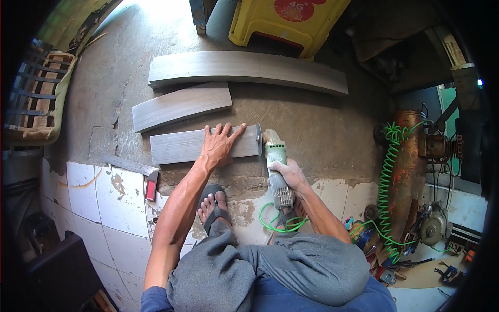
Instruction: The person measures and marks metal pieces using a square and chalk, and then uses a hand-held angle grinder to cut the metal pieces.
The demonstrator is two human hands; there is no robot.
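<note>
A short grey rectangular bar, metal by its brushed look (179, 146), lies flat on the floor in front of my feet. My left hand (218, 144) rests on it with the fingers spread, pressing near its right end. In my right hand (291, 175) is a pale green angle grinder (277, 156), gripped round its body. The grinder's thin cutting disc (259, 139) stands upright against the bar's right end; whether it touches or spins I cannot tell. Beyond lie a second short bar (182, 105) and a longer bar (244, 65).
A try square (130, 165) with a red-marked handle lies left of my feet. At right stand a rusty air compressor (408, 171) and a coiled green hose (385, 192). A yellow plastic stand (280, 28) is at the back, a crate (60, 112) at far left.
</note>
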